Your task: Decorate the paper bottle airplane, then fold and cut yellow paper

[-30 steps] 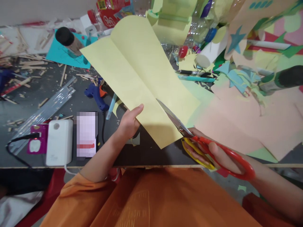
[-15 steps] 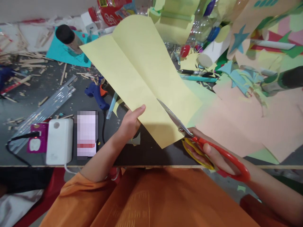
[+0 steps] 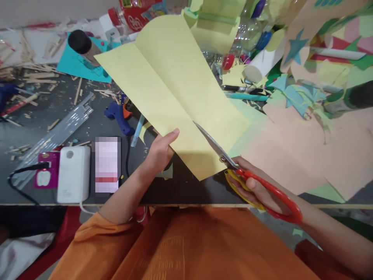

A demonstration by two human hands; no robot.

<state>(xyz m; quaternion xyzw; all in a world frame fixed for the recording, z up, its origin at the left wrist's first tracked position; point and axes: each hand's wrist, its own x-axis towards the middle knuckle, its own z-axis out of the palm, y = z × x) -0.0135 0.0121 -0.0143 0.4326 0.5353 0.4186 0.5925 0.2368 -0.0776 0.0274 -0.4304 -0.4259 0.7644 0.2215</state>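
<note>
A large sheet of pale yellow paper [image 3: 175,81] is held up over the table, creased along a slanting line from its upper left down to the scissors. My left hand [image 3: 160,149] grips its lower left edge, thumb on top and the other fingers hidden underneath. In my right hand [image 3: 256,190] is a pair of scissors [image 3: 271,190] with one red and one yellow handle. Their blades lie along the slanting line in the paper, tips pointing up and left. The lower blade is mostly hidden by the sheet.
Left of my hands lie a phone [image 3: 106,165], a white power bank [image 3: 73,175], a blue glue gun [image 3: 118,116] and clear glue sticks [image 3: 58,136]. Pink paper [image 3: 291,151] covers the right side, with a dark-capped bottle [image 3: 349,99]. Plastic bottles [image 3: 247,37] stand behind.
The scissor handles have drawn slightly closer together. The yellow sheet has shifted a little up and left at its far end. My left hand keeps its place.
</note>
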